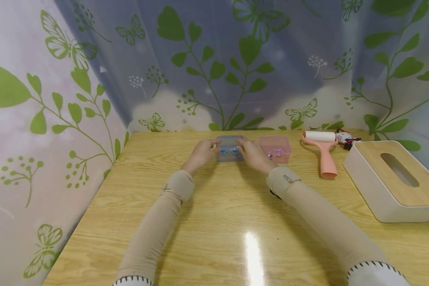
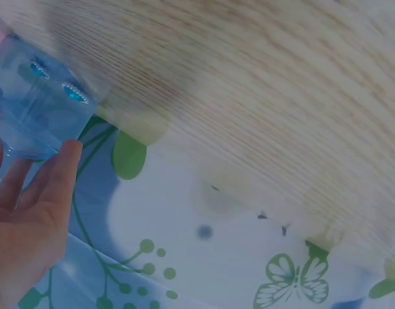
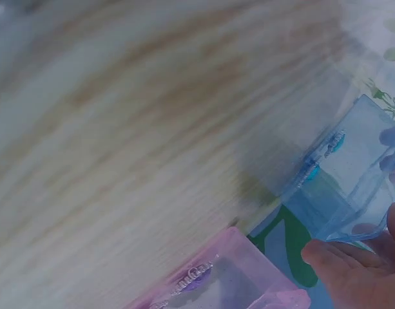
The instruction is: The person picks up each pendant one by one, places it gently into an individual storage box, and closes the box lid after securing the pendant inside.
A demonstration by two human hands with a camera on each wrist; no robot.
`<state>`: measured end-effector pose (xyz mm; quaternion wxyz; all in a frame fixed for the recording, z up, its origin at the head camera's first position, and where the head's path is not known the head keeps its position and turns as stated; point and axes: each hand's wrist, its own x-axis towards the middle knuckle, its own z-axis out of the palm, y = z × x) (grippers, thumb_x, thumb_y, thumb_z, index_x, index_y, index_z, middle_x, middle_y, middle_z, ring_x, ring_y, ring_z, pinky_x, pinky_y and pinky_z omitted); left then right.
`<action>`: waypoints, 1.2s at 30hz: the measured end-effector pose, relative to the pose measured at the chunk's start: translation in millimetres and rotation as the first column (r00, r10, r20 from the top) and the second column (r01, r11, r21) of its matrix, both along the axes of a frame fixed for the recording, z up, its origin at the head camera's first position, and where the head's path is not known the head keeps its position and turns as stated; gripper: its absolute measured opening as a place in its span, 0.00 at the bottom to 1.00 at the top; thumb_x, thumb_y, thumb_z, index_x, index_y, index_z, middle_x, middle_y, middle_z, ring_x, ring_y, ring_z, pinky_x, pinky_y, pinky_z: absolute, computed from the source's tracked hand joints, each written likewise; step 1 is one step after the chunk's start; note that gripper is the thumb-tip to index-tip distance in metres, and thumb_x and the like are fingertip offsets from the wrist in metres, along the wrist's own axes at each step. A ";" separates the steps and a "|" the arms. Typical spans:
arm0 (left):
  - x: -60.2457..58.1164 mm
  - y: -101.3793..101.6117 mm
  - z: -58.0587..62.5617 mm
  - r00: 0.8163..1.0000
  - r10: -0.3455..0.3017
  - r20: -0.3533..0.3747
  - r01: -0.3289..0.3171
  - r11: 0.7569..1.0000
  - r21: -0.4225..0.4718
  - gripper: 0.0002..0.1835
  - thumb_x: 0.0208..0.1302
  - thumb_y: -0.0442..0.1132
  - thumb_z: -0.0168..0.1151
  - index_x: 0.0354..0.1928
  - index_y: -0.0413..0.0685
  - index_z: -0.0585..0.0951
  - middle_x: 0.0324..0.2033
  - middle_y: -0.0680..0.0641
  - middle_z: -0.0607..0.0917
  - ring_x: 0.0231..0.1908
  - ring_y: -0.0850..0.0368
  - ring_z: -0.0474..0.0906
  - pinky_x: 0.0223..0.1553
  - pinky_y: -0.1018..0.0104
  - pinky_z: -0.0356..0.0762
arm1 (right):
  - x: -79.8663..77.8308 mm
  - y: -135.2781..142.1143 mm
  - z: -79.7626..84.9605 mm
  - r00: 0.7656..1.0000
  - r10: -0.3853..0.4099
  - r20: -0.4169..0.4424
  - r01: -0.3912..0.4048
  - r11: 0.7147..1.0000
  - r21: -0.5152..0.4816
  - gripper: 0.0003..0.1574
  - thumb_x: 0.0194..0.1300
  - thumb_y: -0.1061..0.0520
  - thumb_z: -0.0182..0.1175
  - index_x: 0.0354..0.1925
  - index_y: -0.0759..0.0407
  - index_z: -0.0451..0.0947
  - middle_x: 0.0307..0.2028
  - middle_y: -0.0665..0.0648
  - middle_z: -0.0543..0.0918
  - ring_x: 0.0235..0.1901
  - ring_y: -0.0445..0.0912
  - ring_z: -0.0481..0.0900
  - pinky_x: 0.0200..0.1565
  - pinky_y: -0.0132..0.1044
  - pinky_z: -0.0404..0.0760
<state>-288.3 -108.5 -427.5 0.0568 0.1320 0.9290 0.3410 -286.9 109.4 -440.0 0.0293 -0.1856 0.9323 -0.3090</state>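
Observation:
A clear blue plastic box [image 1: 230,141] is at the back of the wooden table, with two blue gem ornaments [image 3: 313,171] trimmed in silvery beads on its front. My left hand [image 1: 203,154] holds its left side; in the left wrist view, the fingers [image 2: 65,164] reach along the back edge. On the opposite side, my right hand [image 1: 252,153] grips the box, its thumb and fingertips [image 3: 319,252] around the rear edge. Just right of that hand is a clear pink box [image 1: 277,142] with purple gem ornaments [image 3: 196,277], partly hidden by my wrist.
A pink-handled lint roller [image 1: 326,155] lies right of the boxes, with a small cat-faced trinket [image 1: 344,138] behind it. A white tissue box with a wooden lid [image 1: 371,167] occupies the table's right side. Butterfly-print fabric [image 1: 207,51] hangs along the back and left edges.

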 end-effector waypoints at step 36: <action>9.1 -1.4 4.2 0.994 0.033 -0.102 -0.047 0.990 -0.137 0.24 0.81 0.42 0.57 0.75 0.50 0.74 0.77 0.43 0.71 0.76 0.41 0.70 0.75 0.43 0.72 | -2.8 5.7 -8.6 0.995 0.058 -0.086 -0.062 0.997 -0.040 0.36 0.82 0.58 0.54 0.79 0.68 0.58 0.75 0.73 0.69 0.71 0.64 0.76 0.73 0.59 0.74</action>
